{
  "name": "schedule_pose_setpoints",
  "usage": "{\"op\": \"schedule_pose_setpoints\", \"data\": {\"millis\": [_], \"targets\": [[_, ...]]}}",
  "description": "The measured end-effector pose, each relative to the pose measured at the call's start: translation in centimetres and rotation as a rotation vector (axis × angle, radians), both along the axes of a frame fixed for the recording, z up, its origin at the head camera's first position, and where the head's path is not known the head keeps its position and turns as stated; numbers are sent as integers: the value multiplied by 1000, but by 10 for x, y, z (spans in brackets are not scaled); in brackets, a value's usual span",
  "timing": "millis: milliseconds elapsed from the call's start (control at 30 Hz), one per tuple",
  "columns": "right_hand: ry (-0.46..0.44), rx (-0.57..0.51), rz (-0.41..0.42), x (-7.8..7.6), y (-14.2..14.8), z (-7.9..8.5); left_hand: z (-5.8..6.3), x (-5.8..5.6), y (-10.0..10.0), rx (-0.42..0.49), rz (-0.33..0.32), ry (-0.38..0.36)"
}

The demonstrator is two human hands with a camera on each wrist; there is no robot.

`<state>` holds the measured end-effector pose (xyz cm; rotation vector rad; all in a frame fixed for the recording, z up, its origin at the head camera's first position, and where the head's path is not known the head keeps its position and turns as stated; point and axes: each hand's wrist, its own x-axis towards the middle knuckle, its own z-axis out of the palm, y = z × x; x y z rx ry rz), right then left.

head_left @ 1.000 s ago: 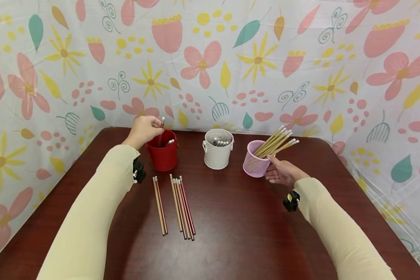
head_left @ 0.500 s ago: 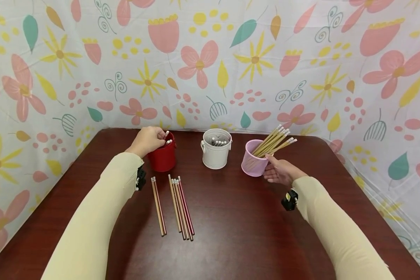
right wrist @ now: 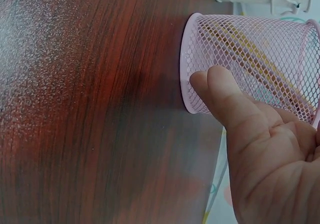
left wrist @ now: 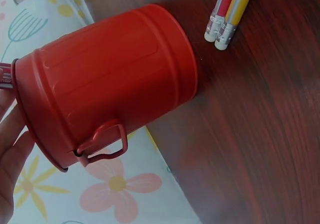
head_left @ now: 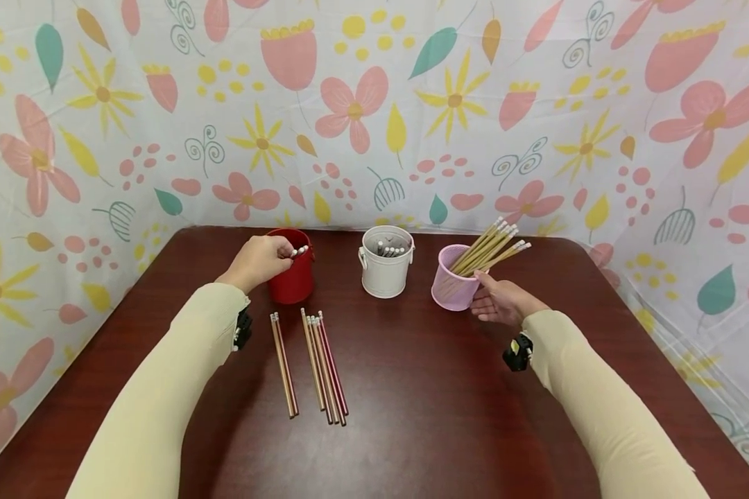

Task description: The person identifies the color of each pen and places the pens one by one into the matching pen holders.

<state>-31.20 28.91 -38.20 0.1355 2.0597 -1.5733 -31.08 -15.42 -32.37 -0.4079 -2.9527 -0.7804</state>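
My left hand (head_left: 259, 262) is at the rim of a red metal bucket (head_left: 292, 284). Its fingertips pinch a pencil (left wrist: 6, 76) by the eraser end; most of that pencil is hidden inside. White erasers (head_left: 301, 250) of other pencils show beside the fingers. My right hand (head_left: 502, 299) holds a pink mesh pencil cup (head_left: 454, 291), thumb up at the rim and the other fingers along its side. Several gold pencils (head_left: 483, 253) lean to the right in this cup. In the right wrist view, two fingertips (right wrist: 215, 81) lie against the mesh.
A white bucket (head_left: 385, 277) with several pencils in it stands between the red bucket and the cup. Two pencils (head_left: 284, 367) and a group of several more (head_left: 326, 371) lie on the dark wood table (head_left: 424, 402). A flowered cloth (head_left: 362, 187) hangs behind.
My left hand has lowered a pencil into the red bucket; its eraser end stood well above the rim and is now down at it. The right hand stays at the pink cup.
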Motion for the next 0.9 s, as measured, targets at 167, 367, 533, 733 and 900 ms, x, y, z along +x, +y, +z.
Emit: {"op": "schedule_pose_setpoints", "data": {"millis": [167,367,533,733,900], "targets": [[4,0,-13,1,0,0,-1,0,1,-7,7,13],[6,0,-7,1,0,0,-4,1,2,-8,10,2],[10,8,-12,1,1,1,-7,9,-2,28,22,59],[6,24,-4,0,-2,0,-2,35,-13,27,85,120],[3,22,2,0,-2,0,-5,51,-18,-187,113,-94]]}}
